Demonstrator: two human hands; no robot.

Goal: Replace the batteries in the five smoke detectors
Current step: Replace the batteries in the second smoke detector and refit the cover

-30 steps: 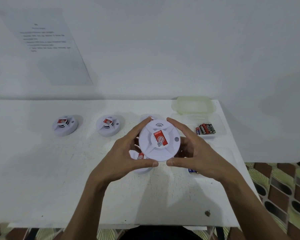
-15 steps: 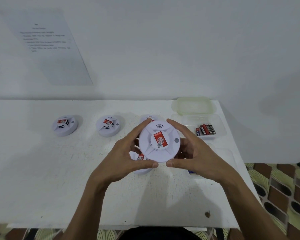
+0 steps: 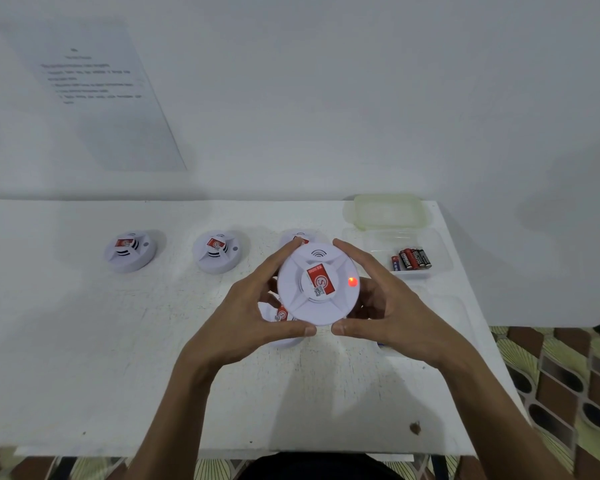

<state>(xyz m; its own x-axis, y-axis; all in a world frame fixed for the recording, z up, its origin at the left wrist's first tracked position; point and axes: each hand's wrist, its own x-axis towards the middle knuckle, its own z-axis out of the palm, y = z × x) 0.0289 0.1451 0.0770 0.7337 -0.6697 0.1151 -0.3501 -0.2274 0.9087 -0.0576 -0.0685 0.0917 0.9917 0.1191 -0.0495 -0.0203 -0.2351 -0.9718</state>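
Observation:
I hold a round white smoke detector [image 3: 317, 284] with a red label above the table, face up; a small red light glows on its right side. My left hand [image 3: 246, 315] grips its left rim and my right hand [image 3: 394, 311] grips its right rim, thumbs meeting at the near edge. Another detector [image 3: 278, 315] lies on the table under my left hand, mostly hidden. Behind my fingers a third detector [image 3: 298, 237] peeks out. Two more detectors [image 3: 130, 251] [image 3: 217, 251] sit to the left. Several batteries [image 3: 411, 259] lie in a clear tray [image 3: 440, 251].
A translucent lid [image 3: 388, 211] lies at the back right corner of the white table [image 3: 84, 341]. A printed sheet [image 3: 97, 91] hangs on the wall. A small blue item [image 3: 381, 344] shows under my right hand. The table's right edge borders patterned floor [image 3: 561, 375].
A red light has come on at the right side of the held detector. Both hands and the detector have stayed almost where they were.

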